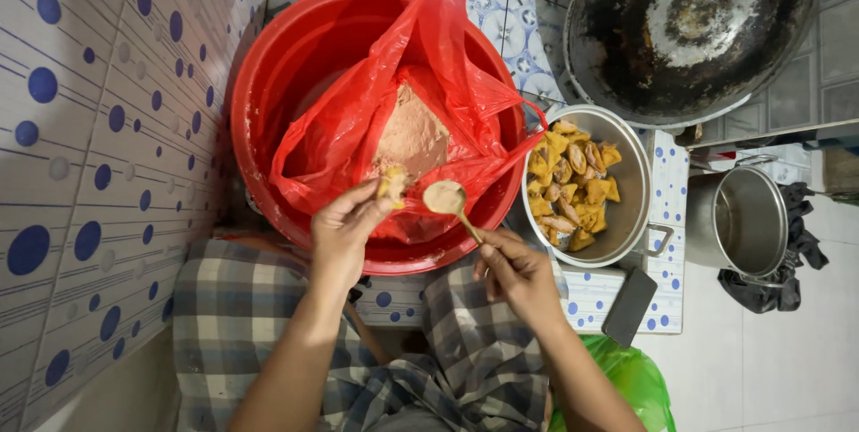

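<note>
Head view, looking straight down. The left hand (343, 224) pinches a small yellow fried piece (392, 185) between thumb and fingertips, grip pressed together on it, held over the near rim of the red basin (268, 83). The right hand (517, 273) holds a spoon (450, 203) by its handle, fingers closed round it; the spoon bowl is heaped with pale brown paste and sits just beside the fried piece, nearly touching it. The basin rests on the tiled surface (591, 298), white with blue dots, toward its left side against the dotted tile wall (89, 128). Inside the basin lies an opened red plastic bag (447, 65), and within it a mound of the same pinkish-brown paste (412, 135). To the right of the basin, touching or nearly touching its rim, stands a metal pot (626, 217) full of yellow fried pieces (573, 186), with a handle at its near right. At the far right of the surface a large blackened wok (689, 29) partly overlaps the pot's far rim. A dark flat rectangular object (629, 305) lies at the near right edge of the surface. Beyond the surface's right edge, lower down, an empty metal pot (741, 220) sits on a dark cloth (787, 289). A green plastic bag (635, 383) shows near the person's right forearm. The person wears checked cloth (233, 307).
</note>
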